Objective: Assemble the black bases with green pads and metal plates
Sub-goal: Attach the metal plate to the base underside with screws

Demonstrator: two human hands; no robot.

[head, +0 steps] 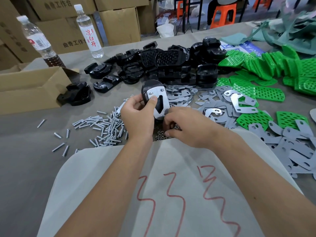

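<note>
**Gripping the half-built base while we reach for nuts**

While our left hand (138, 115) holds the black base (154, 98) up off the counter (25, 127), thumb pressed on the metal plate (158, 101) and the other fingers curled round the base's edge, our right hand (186, 127) is down at the little heap of nuts (160, 135) just below it. Its fingers are curled, and they look to be pinching a nut near the plate's lower corner, though the fingertips are hidden and we cannot be sure

We judge the base to be stiff moulded plastic, light enough for one hand, with a glossy skin that could slip; holding it by the rim with the thumb clamping the plate flat seems the sound grip, since two screw ends (150, 93) already stand through the plate near its top. The plate is thin, rigid sheet with cut edges, best taken by its flat faces. The nuts are tiny and easily dropped, so a fingertip pinch is all they allow

The pile of spare bases (171, 65) lies beyond on the counter, the green pads (266, 65) to its right, loose plates (222, 100) between, and the screws (106, 125) just left of our left hand
</note>
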